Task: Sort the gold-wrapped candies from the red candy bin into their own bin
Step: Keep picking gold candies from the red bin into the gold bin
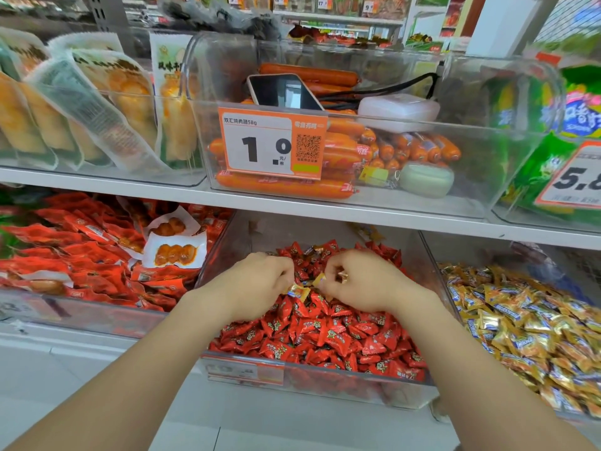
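A white shop shelf unit (292, 209) fills the view, with pale floor tiles (292, 431) below it. On its upper board, clear bins stand side by side: pale vacuum packs (81, 102) at the left edge, orange sausages (341, 148) in the middle behind an orange price tag (273, 143), and green bags (553, 157) at the right edge. A phone (283, 91) and a white case (398, 109) lie on top of the sausages.

On the lower board, a bin of red snack packets (81, 249) sits at the left. The red candy bin (325, 379) stands in the middle, heaped with red candies (325, 333). Just beside it on the right, touching wall to wall, is the gold candy bin (487, 252), full of gold candies (536, 327).

Both bare forearms reach in from the bottom edge and meet over the middle of the red candy bin. The left hand (257, 281) is knuckles up, its fingers curled, pinching a gold-wrapped candy (297, 291) just above the red heap. The right hand (364, 281) is close beside it, fingers curled too, gripping a second gold-wrapped candy (319, 279); another glint of gold wrapper (342, 275) shows among its fingers.
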`<state>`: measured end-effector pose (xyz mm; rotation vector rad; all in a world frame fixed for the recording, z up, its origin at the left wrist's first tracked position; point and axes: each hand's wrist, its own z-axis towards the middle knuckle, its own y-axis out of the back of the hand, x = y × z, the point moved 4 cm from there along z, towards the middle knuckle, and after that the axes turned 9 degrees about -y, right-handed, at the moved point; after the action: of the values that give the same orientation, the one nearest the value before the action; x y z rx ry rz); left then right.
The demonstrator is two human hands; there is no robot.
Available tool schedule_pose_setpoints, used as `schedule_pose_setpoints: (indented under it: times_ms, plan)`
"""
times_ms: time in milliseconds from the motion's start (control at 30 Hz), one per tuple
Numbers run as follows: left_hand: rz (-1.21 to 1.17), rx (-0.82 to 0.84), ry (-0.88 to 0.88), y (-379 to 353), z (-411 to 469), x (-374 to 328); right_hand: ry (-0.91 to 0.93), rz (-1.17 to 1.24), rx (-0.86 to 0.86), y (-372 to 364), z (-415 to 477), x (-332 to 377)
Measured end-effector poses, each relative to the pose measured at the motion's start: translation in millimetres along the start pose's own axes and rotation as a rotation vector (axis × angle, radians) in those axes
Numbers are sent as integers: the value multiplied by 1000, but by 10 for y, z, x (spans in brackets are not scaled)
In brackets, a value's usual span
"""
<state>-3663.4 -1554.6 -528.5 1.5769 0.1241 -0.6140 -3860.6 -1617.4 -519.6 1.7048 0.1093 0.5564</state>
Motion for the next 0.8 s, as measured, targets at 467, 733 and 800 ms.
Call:
schedule_pose_setpoints:
  times_ms: [467, 733, 800]
  plan:
    - [-512, -198, 25, 5, -226, -749, -166, 999, -32, 497, -1035, -134]
    - [-766, -189, -78, -360, -181, -1788, -386, 317, -701, 853, -1444, -1476]
    - [-694, -196, -131, -439, -41, -2131, -433, 39, -439, 728, -1383, -1823]
